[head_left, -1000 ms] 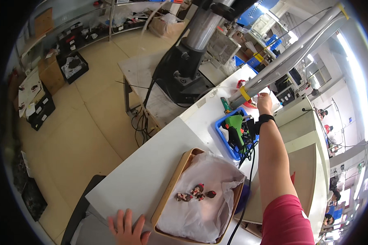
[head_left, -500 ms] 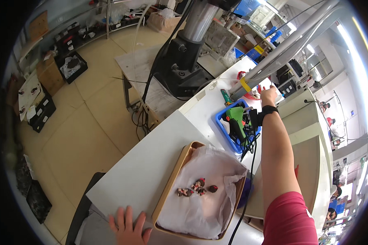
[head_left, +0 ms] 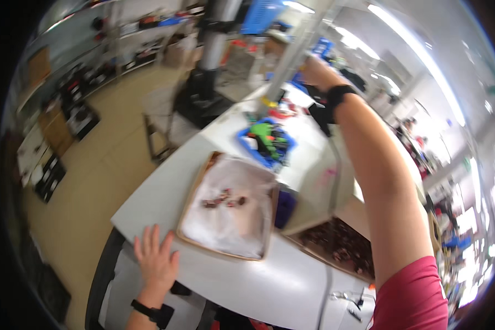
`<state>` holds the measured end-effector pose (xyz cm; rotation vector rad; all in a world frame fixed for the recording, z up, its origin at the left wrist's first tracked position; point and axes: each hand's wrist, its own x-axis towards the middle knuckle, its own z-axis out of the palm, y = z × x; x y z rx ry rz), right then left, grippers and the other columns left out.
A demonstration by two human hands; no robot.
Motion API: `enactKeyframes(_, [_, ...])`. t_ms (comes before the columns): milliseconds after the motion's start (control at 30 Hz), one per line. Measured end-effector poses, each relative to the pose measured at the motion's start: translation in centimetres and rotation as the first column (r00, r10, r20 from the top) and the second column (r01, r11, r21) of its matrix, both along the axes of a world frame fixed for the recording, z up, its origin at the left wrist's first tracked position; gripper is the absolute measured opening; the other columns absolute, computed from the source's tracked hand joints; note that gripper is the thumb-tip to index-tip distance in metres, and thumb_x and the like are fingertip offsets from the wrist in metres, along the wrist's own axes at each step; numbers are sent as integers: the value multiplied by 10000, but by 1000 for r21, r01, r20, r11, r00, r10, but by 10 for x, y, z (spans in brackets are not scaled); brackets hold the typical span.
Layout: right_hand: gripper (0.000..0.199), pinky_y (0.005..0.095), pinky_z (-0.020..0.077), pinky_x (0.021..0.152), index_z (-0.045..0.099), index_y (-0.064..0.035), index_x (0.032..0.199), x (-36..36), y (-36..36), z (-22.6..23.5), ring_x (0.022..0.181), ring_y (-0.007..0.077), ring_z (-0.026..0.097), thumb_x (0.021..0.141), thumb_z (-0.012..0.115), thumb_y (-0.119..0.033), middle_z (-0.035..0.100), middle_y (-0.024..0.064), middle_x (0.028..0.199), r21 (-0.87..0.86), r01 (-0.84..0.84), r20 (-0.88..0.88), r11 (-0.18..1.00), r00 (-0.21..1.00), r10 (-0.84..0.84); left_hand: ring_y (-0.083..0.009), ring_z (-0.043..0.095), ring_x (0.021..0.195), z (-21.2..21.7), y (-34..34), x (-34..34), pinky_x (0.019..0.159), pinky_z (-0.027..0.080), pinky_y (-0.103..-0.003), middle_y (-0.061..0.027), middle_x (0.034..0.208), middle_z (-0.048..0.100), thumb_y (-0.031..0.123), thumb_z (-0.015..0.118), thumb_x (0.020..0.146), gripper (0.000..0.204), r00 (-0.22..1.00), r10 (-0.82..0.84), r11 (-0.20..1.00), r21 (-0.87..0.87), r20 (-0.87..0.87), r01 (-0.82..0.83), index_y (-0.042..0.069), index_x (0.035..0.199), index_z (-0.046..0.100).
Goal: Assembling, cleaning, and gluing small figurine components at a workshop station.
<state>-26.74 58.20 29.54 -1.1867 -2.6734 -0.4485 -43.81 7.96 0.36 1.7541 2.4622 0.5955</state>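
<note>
My left hand (head_left: pixel 157 258) lies at the near left edge of the white table (head_left: pixel 148 203), fingers spread and holding nothing. Just to its right is a shallow tan box (head_left: pixel 182 237) lined with crumpled white paper (head_left: pixel 225 228). Several small dark brown and red figure pieces (head_left: pixel 224 199) lie on the paper. My right arm stretches far up and forward, and my right hand (head_left: pixel 317 71) is beside the slanted metal pole (head_left: pixel 297 52). Motion smears its fingers, so whether it holds anything is unclear.
A blue basket (head_left: pixel 246 147) with a green tool (head_left: pixel 265 135) stands beyond the box. Red items (head_left: pixel 285 110) lie near the pole's foot. At right is a carton of dark small pieces (head_left: pixel 341 245). A dark cable (head_left: pixel 331 220) hangs across the view. A black press (head_left: pixel 203 82) stands behind.
My right hand has risen from the table's far end to beside the pole. The view has shifted, showing more table at the front and the carton. My left hand stays spread at the table edge.
</note>
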Motion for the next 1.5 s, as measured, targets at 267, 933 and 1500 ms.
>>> enactKeyframes(267, [297,424,524,819,718,-72,1033,38,-329,38,1032,289,657,755,677,-170,685,110,1095,-315,-159,176,936,959,222,-345,189,1428,-9,-14,-6,1151,88,-538,-178,1511,278,191,548,882,508,995,36,990,-133,-90,-48,45,1358,449])
enactKeyframes(933, [235,258,531,676,579,-5,1094,479,-577,-9,737,120,639,980,426,-143,653,68,821,-556,-192,-715,808,606,-348,-349,345,1346,-35,-18,-35,1089,298,-437,-174,1452,386,254,378,999,440,983,-27,975,-221,-183,-14,65,1394,420])
enactKeyframes(1500, [212,223,457,709,496,-41,1199,559,-673,-220,758,91,540,1019,437,-135,613,63,871,-130,-282,-866,951,-435,-248,-187,617,1004,89,-138,506,876,497,-319,-116,1052,641,108,671,877,334,199,-577,362,29,792,932,-1,1168,550])
